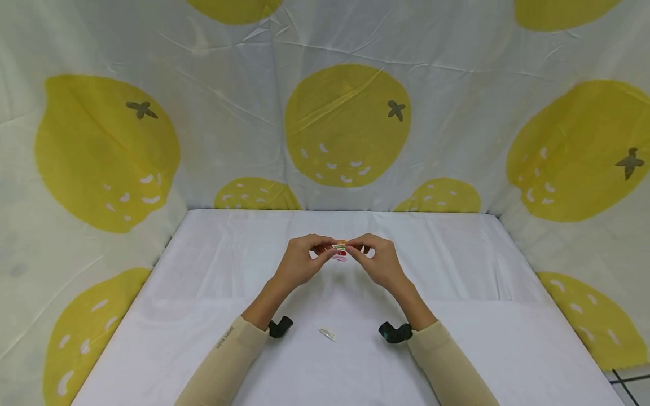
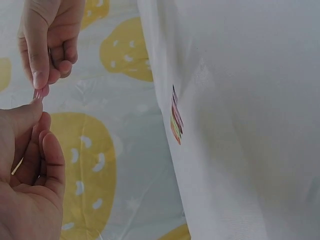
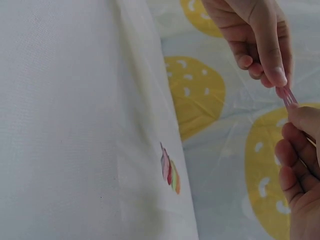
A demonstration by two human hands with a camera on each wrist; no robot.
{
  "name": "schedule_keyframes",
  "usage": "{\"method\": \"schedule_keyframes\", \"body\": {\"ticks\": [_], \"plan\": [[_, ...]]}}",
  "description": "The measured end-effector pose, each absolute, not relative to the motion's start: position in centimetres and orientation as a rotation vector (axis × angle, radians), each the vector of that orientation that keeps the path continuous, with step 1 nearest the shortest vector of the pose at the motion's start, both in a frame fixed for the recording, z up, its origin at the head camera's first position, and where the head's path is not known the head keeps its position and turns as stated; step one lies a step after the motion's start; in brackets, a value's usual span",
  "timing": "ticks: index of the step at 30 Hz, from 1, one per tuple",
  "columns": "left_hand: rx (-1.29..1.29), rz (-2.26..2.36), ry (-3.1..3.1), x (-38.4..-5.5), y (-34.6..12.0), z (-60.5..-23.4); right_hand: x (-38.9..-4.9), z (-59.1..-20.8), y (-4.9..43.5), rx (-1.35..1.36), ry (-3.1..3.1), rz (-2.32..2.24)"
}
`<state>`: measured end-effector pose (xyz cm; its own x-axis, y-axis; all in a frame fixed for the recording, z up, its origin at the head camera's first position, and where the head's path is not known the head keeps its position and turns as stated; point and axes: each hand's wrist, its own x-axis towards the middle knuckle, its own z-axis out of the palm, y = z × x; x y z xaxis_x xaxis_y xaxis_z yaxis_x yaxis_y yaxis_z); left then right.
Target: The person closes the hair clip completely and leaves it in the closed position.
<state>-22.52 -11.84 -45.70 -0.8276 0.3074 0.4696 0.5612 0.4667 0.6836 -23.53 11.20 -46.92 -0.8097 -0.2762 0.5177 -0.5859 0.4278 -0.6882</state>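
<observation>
Both hands meet over the far half of the table. Between their fingertips is a small pink hair clip (image 2: 38, 94) with narrow slots, also plain in the right wrist view. My left hand (image 1: 298, 260) pinches one end with thumb and finger. At the other end, the thumb and finger of my right hand (image 1: 382, 260) pinch it too. Beneath the hands, several coloured hair clips (image 3: 170, 170) lie side by side on the cloth, orange, green, red and pink among them. In the head view the fingers partly overlap this row.
A whitish hair clip (image 1: 327, 334) lies alone on the white-covered table (image 1: 457, 349), between the forearms and nearer the body. Black wrist bands (image 1: 395, 332) sit at both cuffs. A lemon-printed curtain (image 1: 447, 129) encloses the table's back and sides.
</observation>
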Motion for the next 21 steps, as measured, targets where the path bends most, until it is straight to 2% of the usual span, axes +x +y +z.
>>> {"method": "schedule_keyframes", "body": {"ticks": [21], "plan": [[-0.71,-1.354,-2.421,-22.27,-11.64,-45.47,-23.36,-46.91,11.31,0.78,-2.322,1.372]]}}
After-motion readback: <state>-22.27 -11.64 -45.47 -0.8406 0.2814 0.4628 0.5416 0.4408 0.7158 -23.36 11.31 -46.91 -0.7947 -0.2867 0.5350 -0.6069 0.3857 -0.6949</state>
